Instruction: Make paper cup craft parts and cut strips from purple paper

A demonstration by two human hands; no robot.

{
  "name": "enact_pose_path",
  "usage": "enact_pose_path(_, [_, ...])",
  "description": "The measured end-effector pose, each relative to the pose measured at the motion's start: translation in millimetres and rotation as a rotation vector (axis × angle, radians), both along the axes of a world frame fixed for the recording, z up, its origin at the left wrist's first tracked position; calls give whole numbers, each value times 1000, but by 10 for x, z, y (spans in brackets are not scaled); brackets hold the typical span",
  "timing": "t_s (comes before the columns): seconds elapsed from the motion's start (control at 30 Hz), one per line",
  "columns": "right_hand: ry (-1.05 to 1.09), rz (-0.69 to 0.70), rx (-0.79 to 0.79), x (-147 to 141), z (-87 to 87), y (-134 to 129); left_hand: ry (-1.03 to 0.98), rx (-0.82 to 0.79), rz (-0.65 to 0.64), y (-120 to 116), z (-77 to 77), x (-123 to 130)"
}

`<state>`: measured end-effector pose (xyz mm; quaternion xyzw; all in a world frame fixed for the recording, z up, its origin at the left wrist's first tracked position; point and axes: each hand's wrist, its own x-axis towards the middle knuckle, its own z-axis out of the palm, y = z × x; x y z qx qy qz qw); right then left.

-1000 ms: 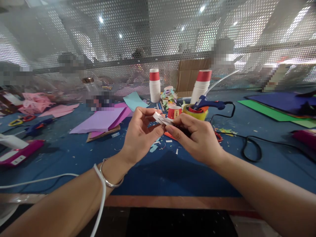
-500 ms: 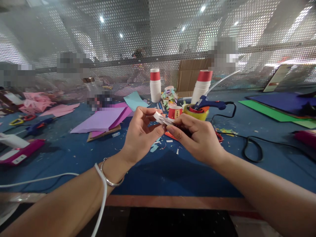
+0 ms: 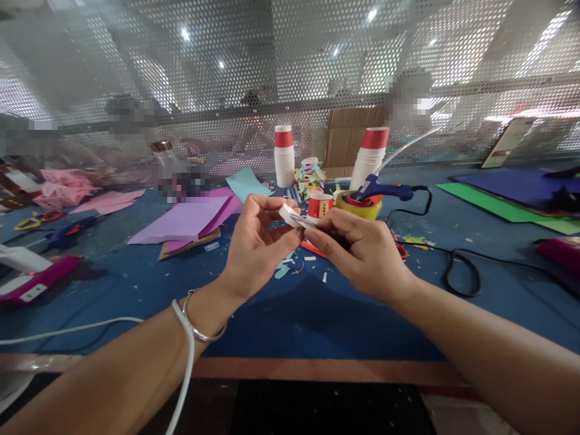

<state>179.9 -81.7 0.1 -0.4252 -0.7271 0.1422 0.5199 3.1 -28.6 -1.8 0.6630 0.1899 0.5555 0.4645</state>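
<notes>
My left hand (image 3: 260, 251) pinches a small white round piece (image 3: 289, 214), like a short paper ring, between thumb and fingers. From its edge a thin greyish sliver (image 3: 304, 222) runs to the fingertips of my right hand (image 3: 362, 251). Those fingers are pressed together on it, and I cannot tell whether it is a blade or part of the white piece. Both hands are raised over the table and nearly touch. Just behind them stands a short red paper cup (image 3: 319, 205). Beneath lies an orange-red object (image 3: 313, 248), partly hidden by my right hand.
Behind are two stacks of paper cups (image 3: 284, 166), a yellow tape roll (image 3: 362, 208) and a blue glue gun (image 3: 392, 191) with a black cord (image 3: 475, 275). Purple paper (image 3: 181, 220) lies left, green paper (image 3: 489, 202) right. A white cable (image 3: 185, 362) crosses my left forearm.
The white round piece has tilted slightly, showing more of its curved side. Both hands keep almost the same position and grip.
</notes>
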Motion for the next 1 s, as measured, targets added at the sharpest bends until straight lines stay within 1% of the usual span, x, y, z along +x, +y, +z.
enact_pose_path(0.23, [-11, 0, -2, -1, 2, 0, -1, 137, 59, -30, -9, 7])
enact_pose_path(0.4, [5, 9, -7, -7, 12, -2, -24, 181, 61, -25, -24, 16])
enact_pose_path(0.6, [12, 8, 9, -6, -11, 10, -12, 191, 74, -7, -35, 14])
enact_pose_path(0.77, [-15, -8, -2, -9, -16, 11, 18, 167, 57, 2, -47, 10])
enact_pose_path(1.0, [-15, -10, 3, -8, -10, 2, 27, 151, 79, -2, -52, 15])
